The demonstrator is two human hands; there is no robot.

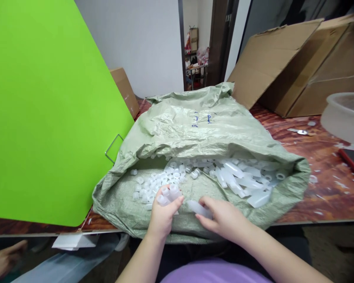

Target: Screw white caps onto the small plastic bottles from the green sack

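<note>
Several short translucent white plastic tubes stand bunched in my left hand (163, 216), its thumb pressed across them. Just to the right, my right hand (221, 216) pinches one longer translucent plastic tube (199, 208) between thumb and fingers. Both hands are over the front lip of a pale green woven sack (177, 133), which lies on its side with its mouth towards me. Inside the mouth, small white plastic rings (147, 188) are heaped at the left. Longer plastic tubes (233, 179) lie piled at the right.
A bright green board (47, 110) rises at the left. Cardboard boxes (277, 63) lean at the back right. On the red-brown table (295, 204) are a key (297, 131), a translucent tub (342, 118) and white scraps. Another person's hand (8, 259) shows at the lower left.
</note>
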